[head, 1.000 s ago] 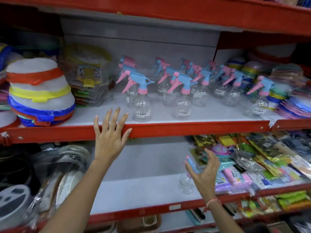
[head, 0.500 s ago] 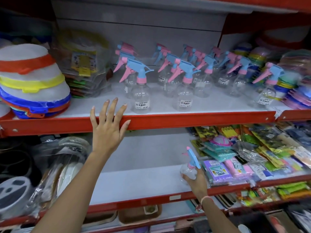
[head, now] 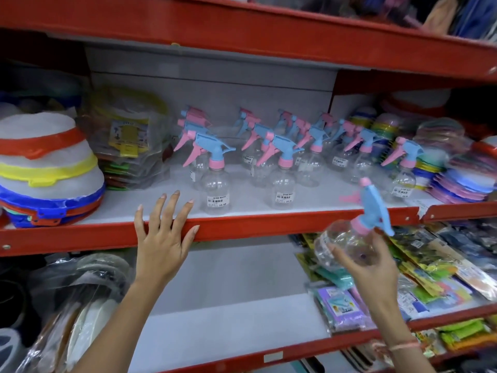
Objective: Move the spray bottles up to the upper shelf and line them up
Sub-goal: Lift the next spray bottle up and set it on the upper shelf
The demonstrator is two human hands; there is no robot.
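Observation:
My right hand grips a clear spray bottle with a blue and pink trigger head. The bottle is tilted and sits in the air just below the red front edge of the upper shelf. On that shelf stand several matching spray bottles in loose rows, price labels facing me. My left hand rests flat on the shelf's red edge with fingers spread, left of the nearest bottle.
Stacked white containers with coloured bands fill the shelf's left end, and bagged goods sit beside them. Coloured plates crowd the right end. The lower shelf holds packets on its right and wrapped items on its left.
My right hand has lifted the spray bottle from the lower shelf up to the level of the upper shelf's edge. My left hand has stayed on the red edge.

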